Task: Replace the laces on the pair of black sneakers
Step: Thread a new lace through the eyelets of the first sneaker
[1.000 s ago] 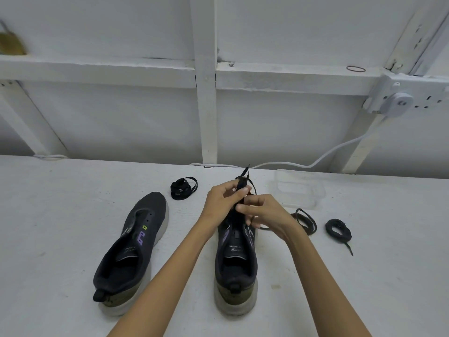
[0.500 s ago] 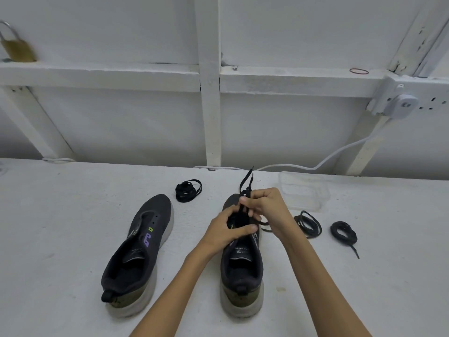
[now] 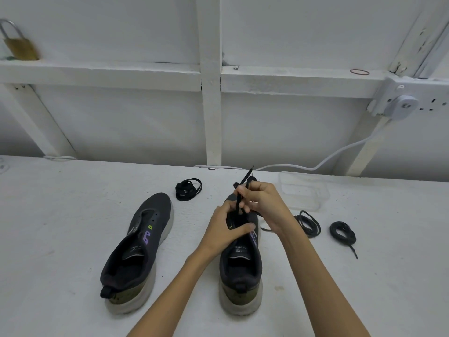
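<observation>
White painted tabletop (image 3: 60, 227), pretty bare. The left black mesh sneaker (image 3: 143, 244) sits alone. The right black mesh sneaker (image 3: 243, 268) is mid-table, with the left hand (image 3: 224, 231) gripping its upper and the right hand (image 3: 263, 203) pinching a flat black lace (image 3: 239, 194) upright over the toe end.

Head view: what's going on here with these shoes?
A person is threading a lace into one sneaker on the table. The right hand pinches the lace and holds it up above the toe end, while the left hand grips that sneaker's upper, thumb across the tongue. The second sneaker lies to its left with bare eyelets. Three coiled laces lie loose on the table.
</observation>
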The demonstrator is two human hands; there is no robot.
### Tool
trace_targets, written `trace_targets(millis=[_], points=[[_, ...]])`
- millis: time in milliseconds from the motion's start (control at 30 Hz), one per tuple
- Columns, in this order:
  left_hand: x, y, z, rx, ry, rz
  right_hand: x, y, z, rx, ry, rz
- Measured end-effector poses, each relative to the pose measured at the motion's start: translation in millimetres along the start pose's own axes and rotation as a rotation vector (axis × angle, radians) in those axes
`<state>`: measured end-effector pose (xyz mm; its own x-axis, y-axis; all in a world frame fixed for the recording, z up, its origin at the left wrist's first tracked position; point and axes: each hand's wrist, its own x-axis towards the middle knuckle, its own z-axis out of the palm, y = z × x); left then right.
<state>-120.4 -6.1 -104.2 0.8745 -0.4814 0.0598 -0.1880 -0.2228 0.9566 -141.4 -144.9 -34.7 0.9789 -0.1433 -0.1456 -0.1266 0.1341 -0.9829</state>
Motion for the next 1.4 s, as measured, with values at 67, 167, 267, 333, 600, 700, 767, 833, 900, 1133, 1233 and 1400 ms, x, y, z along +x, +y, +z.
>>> trace_targets(millis=[67,167,267,333,600,700,767,833,900,1133,1233,1400], points=[[-3.1,3.8,2.1,-0.033,0.032,0.055,1.1,-2.0,0.4,-0.035,0.013,0.003],[-7.2,10.3,4.9,-0.084,0.053,0.068,-0.5,-2.8,-1.3,-0.118,0.029,-0.013],[-8.6,13.3,1.1,-0.103,0.076,0.077,-3.6,1.4,-6.7,-0.194,0.127,-0.055],[-10.4,18.5,-2.7,-0.189,0.09,0.053,-5.5,6.4,-12.7,-0.245,0.225,-0.049],[-13.7,9.2,-44.7,-0.546,0.583,-0.082,-39.5,47.3,-63.8,-0.807,0.429,-0.008],[-19.7,-5.6,-68.0,-0.505,0.777,-0.121,-52.7,59.0,-78.0,-0.933,0.426,0.052],[-23.6,-17.0,-76.5,-0.347,0.864,-0.154,-55.3,64.7,-82.9,-1.009,0.398,0.094],[-26.6,-23.2,-76.1,-0.119,0.847,-0.143,-54.0,67.1,-85.1,-1.115,0.34,0.135],[-25.5,-26.2,-67.9,0.139,0.73,-0.094,-48.5,65.5,-84.2,-1.156,0.292,0.14],[12.6,-1.4,-34.0,0.373,0.311,0.214,-0.2,31.2,-68.1,-1.043,0.315,-0.005],[42.5,17.1,-19.9,0.562,-0.113,0.282,40.6,24.9,-54.7,-1.059,0.287,-0.09],[70.8,22.6,-7.5,0.927,-0.477,0.206,103.4,46.3,-47.9,-1.143,0.027,0.04]])
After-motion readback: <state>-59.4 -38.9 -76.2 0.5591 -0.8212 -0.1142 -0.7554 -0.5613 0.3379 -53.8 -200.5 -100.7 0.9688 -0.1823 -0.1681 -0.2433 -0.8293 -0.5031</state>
